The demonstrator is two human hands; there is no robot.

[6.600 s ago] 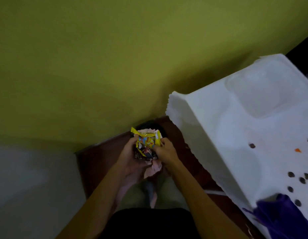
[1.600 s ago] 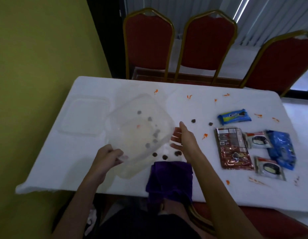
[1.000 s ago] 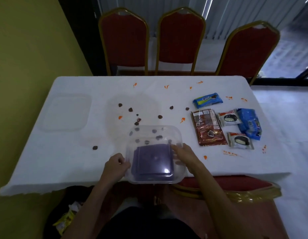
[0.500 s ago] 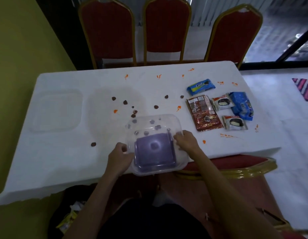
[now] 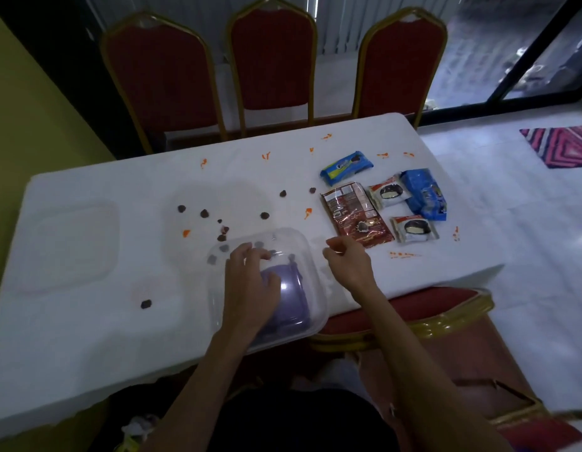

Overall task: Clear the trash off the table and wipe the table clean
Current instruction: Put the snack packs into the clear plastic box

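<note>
Table (image 5: 87,321) with left hand (image 5: 250,282) flat on clear container (image 5: 312,265), right hand (image 5: 348,265) loose; pack (image 5: 346,163) lettering unreadable.

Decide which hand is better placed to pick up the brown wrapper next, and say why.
Right. The right hand hovers free, holding nothing, just in front of the brown wrapper. The left hand lies on top of the clear container, farther from the wrapper.

The clear plastic container (image 5: 311,267) sat over the folded purple cloth (image 5: 293,295) at the white counter's (image 5: 87,347) near edge; the clear plastic lid (image 5: 64,243) lay left, foil snack packets (image 5: 355,216) right.
</note>
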